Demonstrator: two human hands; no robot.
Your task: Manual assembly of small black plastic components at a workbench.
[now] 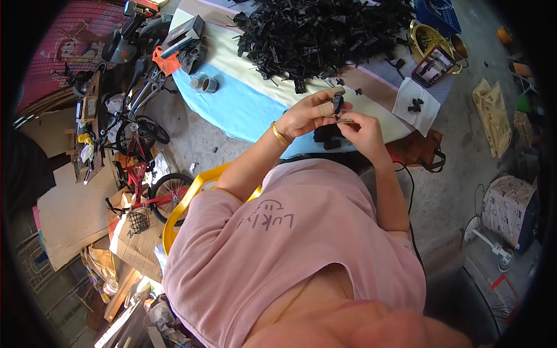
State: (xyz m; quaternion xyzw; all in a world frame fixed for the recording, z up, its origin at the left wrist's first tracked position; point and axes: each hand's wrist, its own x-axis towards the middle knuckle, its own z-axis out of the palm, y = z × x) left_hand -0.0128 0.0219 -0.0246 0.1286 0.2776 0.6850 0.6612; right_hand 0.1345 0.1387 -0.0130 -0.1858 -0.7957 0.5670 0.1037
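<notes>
While a small black plastic part (337,102) is clamped by the left hand (308,116), raised above the near edge of the surface (229,110), the right hand (363,134) is bent inward just beside it; whether anything is gripped there cannot be told. Far left, a red bicycle (152,203) is parked on the floor (194,148). Covered by striped cloth (243,61), the surface is loaded with two small containers (210,86), a heap of black parts (325,35) and, rightward, a white sheet (427,110).

Shirt (313,197): pink, short-sleeved
Print (285,221): dark, on shirt's front
Bracelet (279,134): gold, beyond shirt's left sleeve (212,203)
Necklace (294,298): gold, at shirt's neckline
</notes>
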